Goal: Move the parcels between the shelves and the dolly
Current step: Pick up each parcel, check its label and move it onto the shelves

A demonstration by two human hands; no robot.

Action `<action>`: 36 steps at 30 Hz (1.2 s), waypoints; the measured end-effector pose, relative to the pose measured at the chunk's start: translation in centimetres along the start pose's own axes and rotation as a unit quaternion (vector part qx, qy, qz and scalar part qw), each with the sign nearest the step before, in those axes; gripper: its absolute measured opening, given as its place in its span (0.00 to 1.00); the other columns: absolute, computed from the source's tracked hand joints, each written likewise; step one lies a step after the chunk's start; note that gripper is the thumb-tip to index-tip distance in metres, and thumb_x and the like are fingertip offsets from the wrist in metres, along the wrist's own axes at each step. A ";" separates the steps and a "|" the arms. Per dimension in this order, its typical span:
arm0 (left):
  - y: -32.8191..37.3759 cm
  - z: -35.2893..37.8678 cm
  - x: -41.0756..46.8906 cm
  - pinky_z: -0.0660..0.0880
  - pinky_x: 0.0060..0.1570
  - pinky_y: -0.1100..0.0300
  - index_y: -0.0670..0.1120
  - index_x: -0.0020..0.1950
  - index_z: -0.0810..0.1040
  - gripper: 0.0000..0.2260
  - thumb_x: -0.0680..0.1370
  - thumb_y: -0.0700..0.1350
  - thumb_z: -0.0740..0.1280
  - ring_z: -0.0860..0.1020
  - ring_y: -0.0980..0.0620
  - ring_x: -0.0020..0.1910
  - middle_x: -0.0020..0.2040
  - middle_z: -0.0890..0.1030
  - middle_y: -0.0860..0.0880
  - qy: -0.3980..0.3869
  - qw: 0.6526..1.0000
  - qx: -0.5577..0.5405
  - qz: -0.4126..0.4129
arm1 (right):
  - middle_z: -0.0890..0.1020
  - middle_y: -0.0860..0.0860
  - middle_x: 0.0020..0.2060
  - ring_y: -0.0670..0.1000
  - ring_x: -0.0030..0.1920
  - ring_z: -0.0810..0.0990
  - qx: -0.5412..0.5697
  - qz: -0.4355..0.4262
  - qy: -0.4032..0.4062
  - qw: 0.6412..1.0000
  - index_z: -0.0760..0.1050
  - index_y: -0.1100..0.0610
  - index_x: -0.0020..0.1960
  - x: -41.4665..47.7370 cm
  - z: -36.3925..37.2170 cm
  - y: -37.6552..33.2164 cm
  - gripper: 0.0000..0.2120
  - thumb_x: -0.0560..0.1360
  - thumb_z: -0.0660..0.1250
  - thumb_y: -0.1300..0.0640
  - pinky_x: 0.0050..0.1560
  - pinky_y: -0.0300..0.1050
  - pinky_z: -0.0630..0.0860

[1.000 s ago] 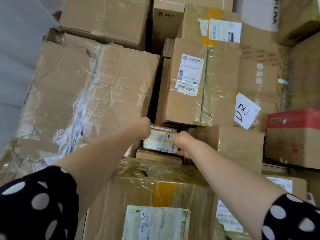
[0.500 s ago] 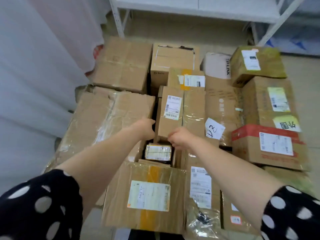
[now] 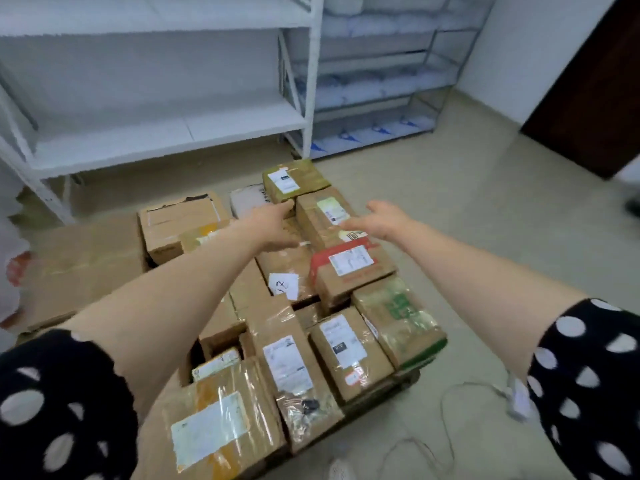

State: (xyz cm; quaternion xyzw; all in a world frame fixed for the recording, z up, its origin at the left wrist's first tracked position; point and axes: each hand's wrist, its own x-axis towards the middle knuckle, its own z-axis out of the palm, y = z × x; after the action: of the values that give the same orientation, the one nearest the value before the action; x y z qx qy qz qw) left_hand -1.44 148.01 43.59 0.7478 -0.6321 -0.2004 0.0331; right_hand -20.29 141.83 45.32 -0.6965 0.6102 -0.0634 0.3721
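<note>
- The room had a pale beige floor, a white wall and a dark brown door at the far right.
- A white metal shelving rack stood along the back. Beside it, a grey wire rack held rows of white bags, some with blue marks.
- The parcels sat packed tight in a low block on the floor, just in front of the white rack.
- Most of them were brown cardboard, wrapped in glossy clear tape and bearing white shipping labels.
- At the far end lay an olive-green box, with a white padded bag beside it.
- Next came a taped brown carton with a greenish label, then a red-topped carton.
- A white paper slip with handwriting lay near the middle, and a green-printed box sat at the right edge.
- Nearest me was a wide carton with an orange tape stripe.
- The left hand reached out over the far boxes, fingers straight and holding nothing. The blur hid whether it touched the olive-green box.
- The right hand hovered above the greenish-label carton, fingers spread and loose, gripping nothing.
- Both arms wore black sleeves with white dots.
- A thin white cable lay on the floor at the right.
</note>
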 end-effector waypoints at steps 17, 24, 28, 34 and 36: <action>39.1 4.9 17.1 0.67 0.67 0.46 0.58 0.77 0.53 0.38 0.73 0.54 0.70 0.66 0.45 0.71 0.75 0.64 0.48 0.010 0.987 0.060 0.152 | 0.62 0.58 0.74 0.56 0.73 0.62 -0.008 0.010 0.148 0.989 0.55 0.60 0.76 6.2 -28.3 25.7 0.43 0.70 0.73 0.45 0.70 0.47 0.62; 52.1 3.6 26.3 0.69 0.65 0.48 0.56 0.78 0.52 0.38 0.73 0.54 0.69 0.68 0.44 0.69 0.73 0.65 0.45 0.024 0.990 0.076 0.119 | 0.47 0.61 0.77 0.57 0.76 0.54 -0.061 -0.004 0.150 0.987 0.42 0.52 0.78 13.1 -41.7 33.5 0.54 0.67 0.77 0.48 0.72 0.49 0.59; 56.3 1.5 30.8 0.71 0.61 0.52 0.49 0.78 0.52 0.38 0.74 0.54 0.68 0.70 0.45 0.67 0.72 0.67 0.45 0.052 0.991 0.080 0.096 | 0.46 0.61 0.77 0.56 0.77 0.53 -0.043 -0.028 0.150 0.987 0.41 0.51 0.78 17.5 -46.5 34.8 0.56 0.66 0.78 0.49 0.73 0.48 0.58; 59.9 -1.2 39.0 0.73 0.56 0.51 0.48 0.77 0.54 0.36 0.74 0.54 0.67 0.72 0.44 0.63 0.67 0.70 0.44 0.074 0.992 0.088 0.055 | 0.48 0.59 0.77 0.55 0.77 0.52 -0.041 -0.071 0.142 0.986 0.41 0.52 0.78 25.6 -51.7 35.0 0.56 0.66 0.78 0.51 0.74 0.48 0.57; 60.7 -2.1 42.7 0.73 0.55 0.51 0.49 0.77 0.54 0.36 0.74 0.54 0.67 0.72 0.44 0.63 0.66 0.70 0.44 0.080 0.992 0.083 0.056 | 0.51 0.57 0.77 0.54 0.77 0.53 -0.049 -0.087 0.143 0.985 0.43 0.53 0.78 29.1 -53.5 34.7 0.55 0.66 0.78 0.51 0.73 0.48 0.58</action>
State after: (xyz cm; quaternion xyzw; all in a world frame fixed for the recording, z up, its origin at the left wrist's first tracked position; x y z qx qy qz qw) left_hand -52.14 94.56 52.94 0.7252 -0.6825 -0.0847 0.0326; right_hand -69.97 92.92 52.24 -0.7481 0.5965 -0.1645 0.2398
